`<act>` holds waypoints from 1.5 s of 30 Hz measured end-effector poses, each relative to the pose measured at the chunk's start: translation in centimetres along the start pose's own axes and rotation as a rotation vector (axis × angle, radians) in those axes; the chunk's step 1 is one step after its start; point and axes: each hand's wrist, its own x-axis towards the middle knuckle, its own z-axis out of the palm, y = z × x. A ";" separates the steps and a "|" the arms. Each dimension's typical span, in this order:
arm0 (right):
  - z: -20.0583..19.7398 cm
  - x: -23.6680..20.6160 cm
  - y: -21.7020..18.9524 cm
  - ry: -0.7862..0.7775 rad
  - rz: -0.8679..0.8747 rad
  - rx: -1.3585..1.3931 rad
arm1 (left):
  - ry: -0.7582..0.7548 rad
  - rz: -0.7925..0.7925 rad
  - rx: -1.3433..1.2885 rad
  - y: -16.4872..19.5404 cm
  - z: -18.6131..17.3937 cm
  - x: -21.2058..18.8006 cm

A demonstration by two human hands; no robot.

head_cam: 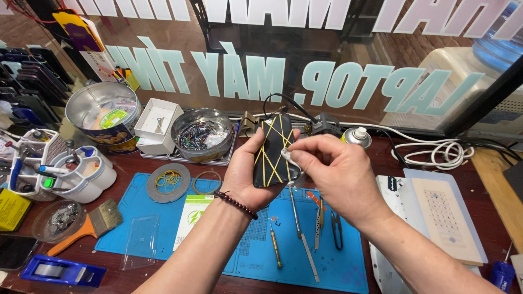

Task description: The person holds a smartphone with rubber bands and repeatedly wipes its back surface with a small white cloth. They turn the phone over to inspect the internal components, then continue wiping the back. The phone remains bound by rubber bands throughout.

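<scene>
Above the blue mat point(163, 218), the left hand point(245, 177) grips an upright black phone point(274, 152) bound with yellow bands, its lower end hidden by the right hand point(332, 174), which pinches something small and white against it.

Dark red-brown table point(479, 179). Blue mat point(338, 267) lies at centre; on it tape rolls point(168, 183), a clear plastic piece point(140, 239), a white-green card point(192, 218), screwdrivers point(297, 218), tweezers point(318, 223). Left of the mat: paintbrush point(92, 226), round dish point(57, 220), white cup holder point(81, 171), blue tape dispenser point(62, 271), dark phone point(13, 251). At the back: metal tin point(103, 114), white box point(158, 124), bowl of small parts point(202, 133), spray can point(357, 136). Right: coiled white cable point(441, 154), white tray point(447, 218).
</scene>
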 end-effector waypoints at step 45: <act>-8.2 7.2 18.0 0.281 -0.362 -0.883 | 0.168 -0.329 0.242 -1.0 -0.8 0.8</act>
